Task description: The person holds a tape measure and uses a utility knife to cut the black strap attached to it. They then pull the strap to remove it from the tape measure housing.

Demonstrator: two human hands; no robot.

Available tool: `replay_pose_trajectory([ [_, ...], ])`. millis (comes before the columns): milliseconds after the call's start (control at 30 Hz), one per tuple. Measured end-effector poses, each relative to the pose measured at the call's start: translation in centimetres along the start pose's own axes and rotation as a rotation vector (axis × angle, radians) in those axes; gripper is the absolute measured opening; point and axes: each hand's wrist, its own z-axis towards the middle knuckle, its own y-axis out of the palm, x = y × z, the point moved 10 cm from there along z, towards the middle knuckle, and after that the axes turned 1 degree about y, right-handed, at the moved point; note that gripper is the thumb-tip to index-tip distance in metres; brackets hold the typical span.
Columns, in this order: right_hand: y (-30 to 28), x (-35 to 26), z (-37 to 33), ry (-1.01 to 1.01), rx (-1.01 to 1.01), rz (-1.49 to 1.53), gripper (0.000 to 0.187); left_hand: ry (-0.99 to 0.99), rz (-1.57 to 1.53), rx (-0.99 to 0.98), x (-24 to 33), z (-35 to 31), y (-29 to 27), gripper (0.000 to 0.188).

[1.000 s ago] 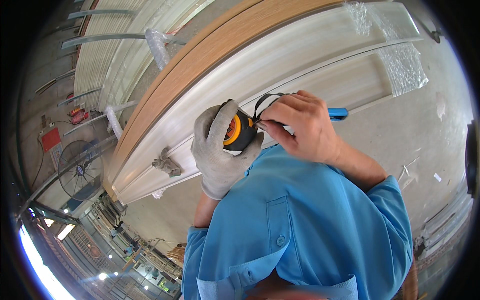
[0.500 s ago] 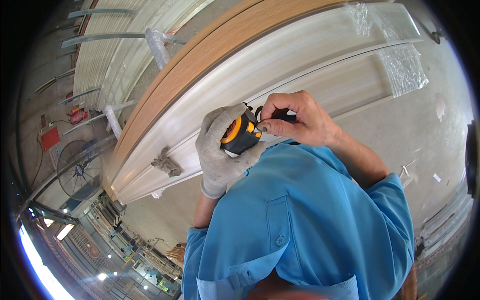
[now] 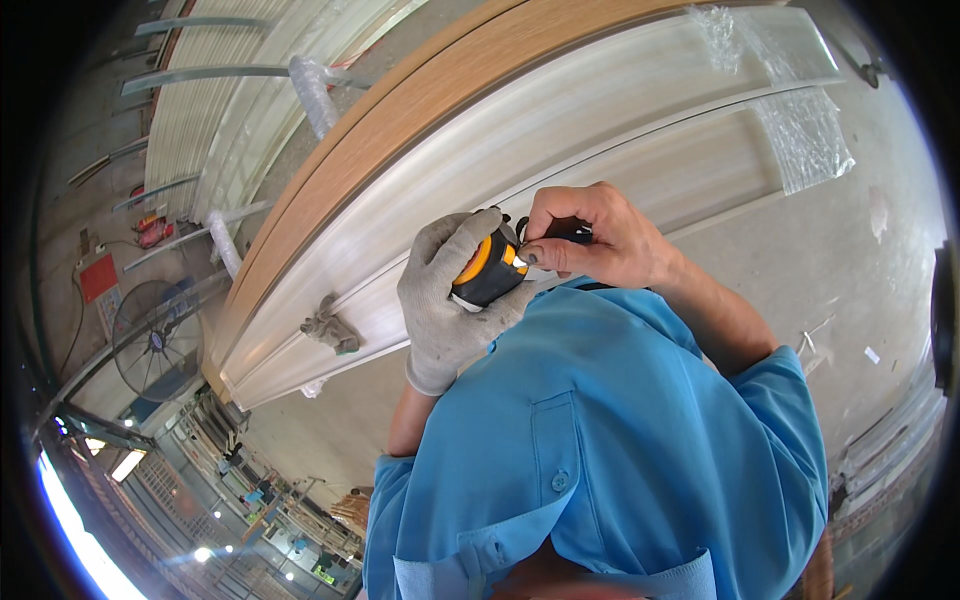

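Observation:
My left hand (image 3: 430, 290), in a grey knitted glove, is closed around a tape measure (image 3: 490, 272) with a black and orange-yellow case. It holds the tape measure just above the blue shirt front. Bare and pinched, my right hand (image 3: 605, 240) meets the case's right side with thumb and forefinger. A black piece (image 3: 568, 230) shows inside the curled right fingers; its kind is unclear, and the fingertips hide what they pinch. Beyond the hands lie long pale panels (image 3: 600, 110). A crumpled grey glove (image 3: 330, 326) rests on their left part.
A long wood-coloured panel (image 3: 370, 130) borders the pale ones on the far side. Clear plastic wrap (image 3: 805, 140) covers the right ends. Racks with wrapped bars (image 3: 312, 95) stand behind at left, near a floor fan (image 3: 158, 340). Concrete floor (image 3: 840, 260) stretches to the right.
My left hand and the tape measure have shifted slightly to the right, and the case has turned a little. My right hand has barely moved.

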Motion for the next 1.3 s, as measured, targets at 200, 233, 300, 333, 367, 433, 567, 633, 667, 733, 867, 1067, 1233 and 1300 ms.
replay_pose_trajectory([
  [200, 1.0, 2.0, -0.2, 0.175, -0.068, 0.289, 0.018, 0.022, 0.003, 0.026, 0.2, -0.1, -0.1, 0.07],
  [233, 1.2, 2.2, -0.2, 0.186, -0.071, 0.324, 0.018, 0.017, -0.02, 0.036, 0.1, -0.1, -0.2, 0.068],
  [300, 1.4, 2.5, -0.2, 0.187, -0.078, 0.38, 0.018, 0.021, -0.047, 0.046, 0.0, -0.2, -0.1, 0.067],
  [333, 1.6, 2.5, -0.1, 0.183, -0.097, 0.424, 0.018, 0.031, -0.051, 0.048, 0.0, -0.2, -0.1, 0.067],
  [367, 1.8, 2.5, 0.0, 0.179, -0.117, 0.468, 0.018, 0.045, -0.063, 0.059, 0.1, -0.3, -0.1, 0.068],
  [433, 2.1, 2.7, 0.0, 0.203, -0.15, 0.574, 0.016, 0.113, -0.068, 0.084, 0.4, -0.3, -0.1, 0.069],
  [567, 2.5, 2.0, -0.2, 0.218, -0.217, 0.59, 0.014, 0.151, -0.125, 0.098, -0.1, -0.3, -0.1, 0.07],
  [633, 1.7, 1.8, -0.1, 0.211, -0.162, 0.461, 0.012, 0.107, -0.107, 0.063, -0.9, -0.4, 0.3, 0.074],
  [667, 0.7, 1.9, -0.3, 0.225, -0.084, 0.389, 0.012, 0.086, -0.099, 0.045, -1.3, -0.4, 0.4, 0.077],
  [733, -1.8, 1.3, -0.3, 0.121, 0.068, 0.074, 0.011, 0.062, -0.1, 0.101, -1.8, -0.5, -0.1, 0.077],
  [867, -4.3, 1.4, -0.6, -0.081, 0.151, -0.776, 0.014, 0.079, 0.037, 0.157, -1.7, -0.7, -0.6, 0.077],
  [1067, -0.4, 6.7, -0.4, -0.195, -0.167, -1.189, 0.017, 0.11, -0.007, 0.226, -1.2, -0.9, -0.6, 0.069],
  [1233, -6.4, -1.3, -1.4, -0.195, 0.504, -0.832, 0.023, 0.104, 0.14, 0.292, -0.7, -1.3, -1.2, 0.07],
  [1300, -4.5, -3.1, -2.0, -0.169, 0.355, -0.574, 0.018, 0.102, 0.203, 0.303, -0.5, -1.4, -1.2, 0.07],
])
